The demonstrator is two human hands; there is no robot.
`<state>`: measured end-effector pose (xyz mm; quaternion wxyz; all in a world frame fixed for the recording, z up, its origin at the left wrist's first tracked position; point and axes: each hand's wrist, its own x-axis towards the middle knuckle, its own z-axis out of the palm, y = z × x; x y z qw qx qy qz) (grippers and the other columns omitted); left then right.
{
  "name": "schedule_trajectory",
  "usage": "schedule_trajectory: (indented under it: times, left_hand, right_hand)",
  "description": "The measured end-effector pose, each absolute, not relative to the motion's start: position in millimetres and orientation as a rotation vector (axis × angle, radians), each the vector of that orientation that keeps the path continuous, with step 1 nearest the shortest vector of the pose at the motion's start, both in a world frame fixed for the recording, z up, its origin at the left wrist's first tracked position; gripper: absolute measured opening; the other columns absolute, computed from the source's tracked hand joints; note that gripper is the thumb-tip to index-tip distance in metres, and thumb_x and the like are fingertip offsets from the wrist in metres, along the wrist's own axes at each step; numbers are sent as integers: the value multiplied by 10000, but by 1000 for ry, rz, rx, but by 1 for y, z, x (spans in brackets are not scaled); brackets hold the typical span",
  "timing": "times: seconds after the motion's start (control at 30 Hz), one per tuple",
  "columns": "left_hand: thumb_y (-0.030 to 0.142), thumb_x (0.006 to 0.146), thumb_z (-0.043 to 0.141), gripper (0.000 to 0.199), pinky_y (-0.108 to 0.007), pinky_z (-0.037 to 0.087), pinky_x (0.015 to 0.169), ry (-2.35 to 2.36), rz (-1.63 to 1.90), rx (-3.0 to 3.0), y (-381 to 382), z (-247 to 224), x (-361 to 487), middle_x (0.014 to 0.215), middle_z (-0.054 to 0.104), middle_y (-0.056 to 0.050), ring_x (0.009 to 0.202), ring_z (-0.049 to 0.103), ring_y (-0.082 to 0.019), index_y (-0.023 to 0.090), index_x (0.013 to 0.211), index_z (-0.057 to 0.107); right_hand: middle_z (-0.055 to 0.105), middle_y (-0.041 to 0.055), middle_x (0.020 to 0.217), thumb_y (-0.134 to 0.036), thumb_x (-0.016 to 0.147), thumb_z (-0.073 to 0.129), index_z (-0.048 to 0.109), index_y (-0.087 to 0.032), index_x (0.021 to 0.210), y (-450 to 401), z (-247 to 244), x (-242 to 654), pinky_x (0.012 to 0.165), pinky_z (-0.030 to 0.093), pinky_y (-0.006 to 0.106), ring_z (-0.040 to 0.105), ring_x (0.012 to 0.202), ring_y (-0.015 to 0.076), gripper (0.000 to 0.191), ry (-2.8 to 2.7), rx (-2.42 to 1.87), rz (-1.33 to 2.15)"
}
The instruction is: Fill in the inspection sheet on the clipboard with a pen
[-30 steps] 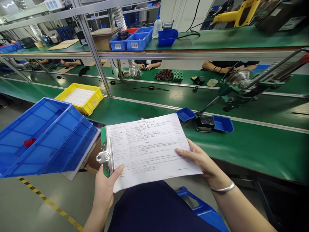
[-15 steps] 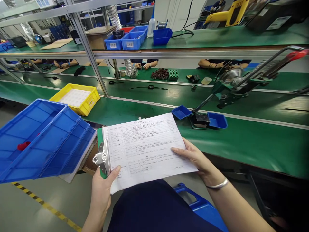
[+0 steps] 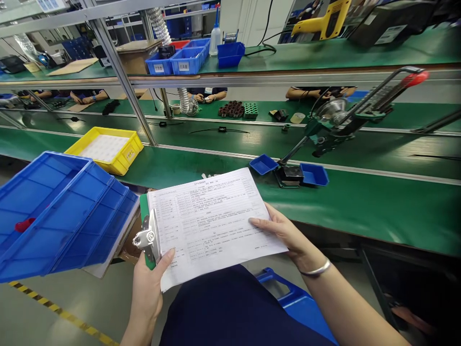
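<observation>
A clipboard (image 3: 144,206) with a green edge and a metal clip holds printed sheets of paper (image 3: 212,221), tilted in front of my body. My left hand (image 3: 149,283) grips its clip end, thumb lying on the paper. At the opposite edge, my right hand (image 3: 283,230) holds the board and sheets between the thumb on top and fingers hidden underneath. The print is too small to read. Just beyond the board's far edge are small pale pieces, partly hidden.
At left stand a big blue bin (image 3: 68,211) and a yellow tray (image 3: 108,149). A lever press (image 3: 345,115) with small blue trays (image 3: 314,174) stands on the green bench (image 3: 378,202). Co-workers' hands (image 3: 203,98) show across the line. A blue stool (image 3: 306,307) is below.
The whole view has shifted slightly, so the bench and bins appear a little further left. Both hands keep the same hold on the clipboard.
</observation>
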<state>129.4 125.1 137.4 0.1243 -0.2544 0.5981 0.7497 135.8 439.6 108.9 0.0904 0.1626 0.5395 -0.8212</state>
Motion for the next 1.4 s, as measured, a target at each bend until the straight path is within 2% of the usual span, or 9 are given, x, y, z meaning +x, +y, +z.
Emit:
schedule_trajectory:
  times: [0.2,0.43,1.0,1.4]
  left_hand:
    - [319,666,867,694,-461,531,1024,1736,2192,-723,128,141,132,1229,692,-111,1165,635,-307,185,1282,576]
    - [343,676,859,702,-500,517,1028,1756,2212,-669,126,137,133,1234,684,-129,1158,635,-322,167,1291,571]
    - [385,685,836,697,-510,508,1018,1745,2196,-632,122,142,136,1276,665,-124,1196,608,-343,194,1303,575]
    - [377,670,844,736,-506,503,1021,1707,2227,-600,114,139,137,1210,696,-128,1139,642,-340,182,1320,560]
  right_hand:
    - [684,84,1250,-312,756,784,563,-260,1218,440,109,137,875,561,461,680,1046,314,515,1618,499,-2417]
    - [679,91,1255,-324,742,795,563,-257,1216,439,113,137,867,555,467,680,1041,322,531,1628,527,-2395]
    - [683,93,1256,-329,756,783,562,-258,1210,434,113,141,869,555,472,685,1036,324,510,1622,526,-2379]
    - [688,99,1244,-354,728,801,580,-252,1194,428,113,143,891,552,501,687,1037,335,525,1651,565,-2364]
